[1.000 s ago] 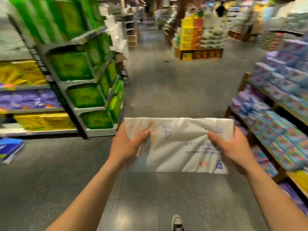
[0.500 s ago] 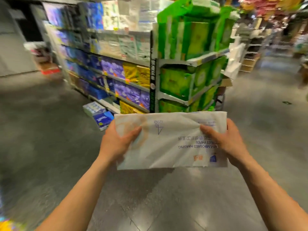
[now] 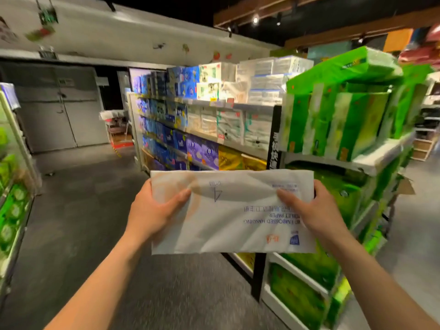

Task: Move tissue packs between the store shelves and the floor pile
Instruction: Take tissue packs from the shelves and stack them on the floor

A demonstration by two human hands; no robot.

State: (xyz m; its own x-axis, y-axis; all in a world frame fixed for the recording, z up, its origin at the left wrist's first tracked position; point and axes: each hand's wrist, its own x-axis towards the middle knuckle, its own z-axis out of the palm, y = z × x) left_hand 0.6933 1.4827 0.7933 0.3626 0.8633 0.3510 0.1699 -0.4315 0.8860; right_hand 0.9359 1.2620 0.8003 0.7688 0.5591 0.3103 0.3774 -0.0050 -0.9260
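Now, white tissue pack (image 3: 233, 210) between both hands, left hand (image 3: 152, 210), right hand (image 3: 314, 215) gripping its ends, fingers apparently behind.

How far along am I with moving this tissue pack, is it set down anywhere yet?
Done: the white tissue pack is picked up and off any surface. In hand: the left hand and right hand grip its two ends, holding it level in front of the aisle shelves. Left: setting it down. It rests on no shelf yet, and no floor pile is in view.
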